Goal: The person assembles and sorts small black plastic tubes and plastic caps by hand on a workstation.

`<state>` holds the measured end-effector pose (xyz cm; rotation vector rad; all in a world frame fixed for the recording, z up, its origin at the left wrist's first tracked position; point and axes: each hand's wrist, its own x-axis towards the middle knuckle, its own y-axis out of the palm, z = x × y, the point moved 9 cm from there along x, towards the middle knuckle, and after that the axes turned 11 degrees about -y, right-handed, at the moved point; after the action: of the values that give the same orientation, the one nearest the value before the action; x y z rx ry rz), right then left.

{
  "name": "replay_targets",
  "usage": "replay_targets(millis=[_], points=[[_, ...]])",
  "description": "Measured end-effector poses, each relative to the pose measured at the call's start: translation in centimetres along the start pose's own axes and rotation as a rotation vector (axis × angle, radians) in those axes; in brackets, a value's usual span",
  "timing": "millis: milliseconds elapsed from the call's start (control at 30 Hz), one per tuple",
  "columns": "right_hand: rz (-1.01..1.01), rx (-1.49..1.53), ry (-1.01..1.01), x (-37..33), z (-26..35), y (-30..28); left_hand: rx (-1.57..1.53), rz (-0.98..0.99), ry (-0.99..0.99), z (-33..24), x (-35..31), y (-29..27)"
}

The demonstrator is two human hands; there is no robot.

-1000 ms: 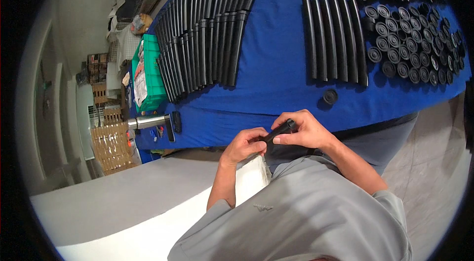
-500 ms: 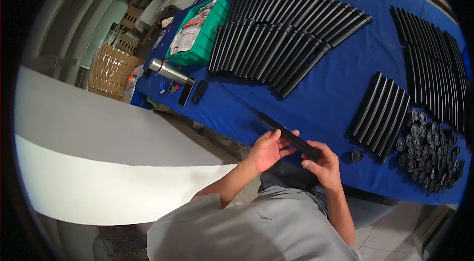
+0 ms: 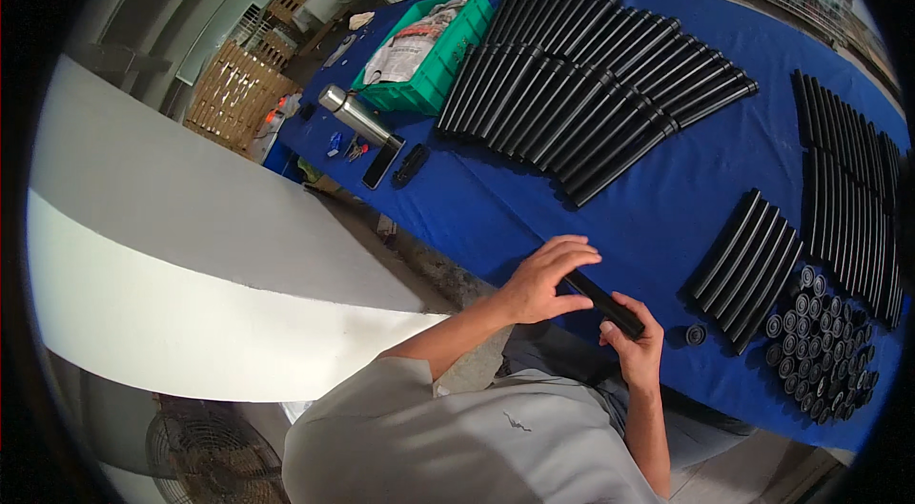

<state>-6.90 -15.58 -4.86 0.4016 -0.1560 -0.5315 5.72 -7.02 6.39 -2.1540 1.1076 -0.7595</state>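
A black tube slants in front of me, just over the near edge of the blue table. My right hand grips its near end between thumb and fingers. My left hand is around the tube's other end, its fingers stretched out and the thumb apart from them; that end is hidden behind the hand. Right of my right hand, a single round black cap lies on the cloth. Beyond it several black tubes lie side by side, next to a cluster of round black caps.
Long black tubes with collars fan out across the far side of the blue cloth. More tubes lie at the far right. At left are a green crate with newspaper, a steel flask, a phone and keys.
My left hand has turned and opened its fingers over the tube, whose far end no longer shows. The right hand keeps hold of the near end. The whole view has shifted a little.
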Motion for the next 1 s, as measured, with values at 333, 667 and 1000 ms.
replay_targets(millis=[333,667,1000], points=[[-0.016,-0.033,-0.034,0.1,1.4,-0.2,-0.178,0.624,-0.353,3.5,-2.0,6.0],[0.173,-0.084,-0.187,0.3,2.2,0.4,-0.512,0.782,-0.538,6.0,-5.5,6.8],[0.198,-0.049,-0.158,-0.1,1.7,0.8,-0.812,0.807,-0.855,5.7,-6.9,7.4]])
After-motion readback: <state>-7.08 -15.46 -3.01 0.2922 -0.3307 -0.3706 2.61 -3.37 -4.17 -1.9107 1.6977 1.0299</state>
